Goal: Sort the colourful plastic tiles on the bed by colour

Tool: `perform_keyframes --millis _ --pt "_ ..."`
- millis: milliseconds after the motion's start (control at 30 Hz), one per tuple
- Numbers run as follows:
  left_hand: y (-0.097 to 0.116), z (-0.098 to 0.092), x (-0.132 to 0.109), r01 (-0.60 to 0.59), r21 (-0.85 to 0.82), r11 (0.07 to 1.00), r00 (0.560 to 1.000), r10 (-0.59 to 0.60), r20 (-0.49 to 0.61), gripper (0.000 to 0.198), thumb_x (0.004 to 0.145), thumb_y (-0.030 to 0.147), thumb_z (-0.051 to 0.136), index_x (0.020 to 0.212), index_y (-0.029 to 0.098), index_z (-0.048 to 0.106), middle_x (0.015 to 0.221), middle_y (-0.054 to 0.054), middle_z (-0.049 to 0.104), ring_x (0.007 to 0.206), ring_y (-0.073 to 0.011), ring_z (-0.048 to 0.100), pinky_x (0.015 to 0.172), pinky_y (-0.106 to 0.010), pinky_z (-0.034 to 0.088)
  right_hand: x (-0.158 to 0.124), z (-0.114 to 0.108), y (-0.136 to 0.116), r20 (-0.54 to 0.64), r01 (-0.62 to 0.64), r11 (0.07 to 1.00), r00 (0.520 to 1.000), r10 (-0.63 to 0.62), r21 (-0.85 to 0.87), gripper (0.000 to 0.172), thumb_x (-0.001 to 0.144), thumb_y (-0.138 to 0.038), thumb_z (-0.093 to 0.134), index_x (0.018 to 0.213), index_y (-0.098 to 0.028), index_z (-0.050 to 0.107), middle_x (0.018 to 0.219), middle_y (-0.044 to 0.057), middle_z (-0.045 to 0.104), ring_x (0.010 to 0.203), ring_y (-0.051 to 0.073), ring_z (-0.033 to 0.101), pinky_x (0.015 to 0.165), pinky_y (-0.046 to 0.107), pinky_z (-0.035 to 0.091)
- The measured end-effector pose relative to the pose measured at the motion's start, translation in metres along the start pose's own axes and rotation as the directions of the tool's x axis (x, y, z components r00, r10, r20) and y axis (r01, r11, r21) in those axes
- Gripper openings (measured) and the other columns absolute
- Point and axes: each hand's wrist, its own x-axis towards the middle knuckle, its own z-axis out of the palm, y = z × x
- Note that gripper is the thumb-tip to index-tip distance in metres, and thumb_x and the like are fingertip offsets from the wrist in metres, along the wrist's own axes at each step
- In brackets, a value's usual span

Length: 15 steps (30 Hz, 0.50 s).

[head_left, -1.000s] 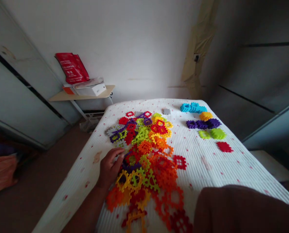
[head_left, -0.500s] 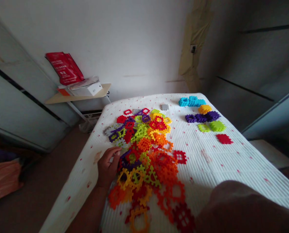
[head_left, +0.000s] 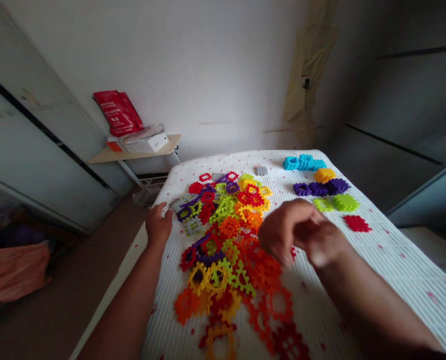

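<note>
A heap of toothed plastic building tiles [head_left: 223, 207] in red, orange, yellow, green, purple and grey spreads down the middle of the white ribbed bed cover [head_left: 320, 300]. Just left of the heap, my left hand [head_left: 158, 226] is near the grey tiles [head_left: 193, 226], thumb and fingers apart, nothing visible in it. My right hand [head_left: 300, 230] hovers above the heap's right side, slightly blurred. Its bent fingers point down, apart from the thumb, and no tile shows between them. Part of a red tile peeks out beneath it.
Sorted tiles line the right: blue stacks [head_left: 305, 162], a yellow stack [head_left: 324, 175], purple stacks [head_left: 322, 187], green tiles [head_left: 346, 202] and a red tile [head_left: 357, 223]. A grey tile [head_left: 261, 170] lies at the back. Left behind stands a small table [head_left: 106, 156] with a red bag [head_left: 117, 112].
My left hand has moved left and away from the heap's edge. My right hand has come forward from the lower right to above the heap. The view has shifted slightly.
</note>
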Motion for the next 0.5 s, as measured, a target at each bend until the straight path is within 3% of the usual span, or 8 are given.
perform_keyframes --millis 67,167,333,500 --pt "-0.005 0.01 0.019 -0.01 0.0 1.0 0.999 0.01 0.051 0.03 0.069 0.032 0.055 0.094 0.018 0.064 0.105 -0.01 0.062 0.108 -0.0269 0.053 0.099 -0.039 0.036 0.024 -0.001 0.013 -0.011 -0.008 0.985 1.0 0.01 0.17 0.026 0.069 -0.043 0.063 0.08 -0.019 0.062 0.062 -0.001 0.06 0.053 0.011 0.053 0.053 0.026 0.045" --pt "-0.014 0.023 0.038 0.018 -0.009 1.0 0.99 -0.017 0.137 0.025 0.063 0.03 0.06 0.086 0.02 0.065 0.101 -0.008 0.065 0.106 -0.0268 0.054 0.096 -0.038 0.037 0.043 -0.008 0.04 -0.133 -0.039 0.946 0.987 0.086 0.322 0.018 0.067 -0.029 0.066 0.08 -0.018 0.062 0.063 -0.001 0.061 0.053 0.01 0.053 0.053 0.023 0.042" --pt "-0.023 0.03 0.053 0.135 -0.045 0.99 0.959 -0.119 0.259 0.035 0.053 0.03 0.071 0.085 0.02 0.066 0.087 -0.006 0.069 0.088 -0.0254 0.062 0.083 -0.036 0.044 0.043 -0.025 0.075 -0.231 -0.101 0.927 0.954 0.194 0.361 0.018 0.065 -0.026 0.068 0.081 -0.018 0.063 0.064 -0.001 0.062 0.054 0.009 0.052 0.054 0.023 0.041" --pt "-0.018 0.024 0.051 0.22 -0.168 0.961 0.936 -0.159 0.315 0.045 0.046 0.03 0.073 0.089 0.018 0.066 0.079 -0.002 0.069 0.078 -0.0225 0.064 0.072 -0.033 0.048 0.044 -0.028 0.096 -0.253 -0.167 0.934 0.934 0.252 0.315 0.021 0.066 -0.029 0.067 0.082 -0.016 0.063 0.066 0.0 0.062 0.054 0.01 0.052 0.053 0.024 0.04"
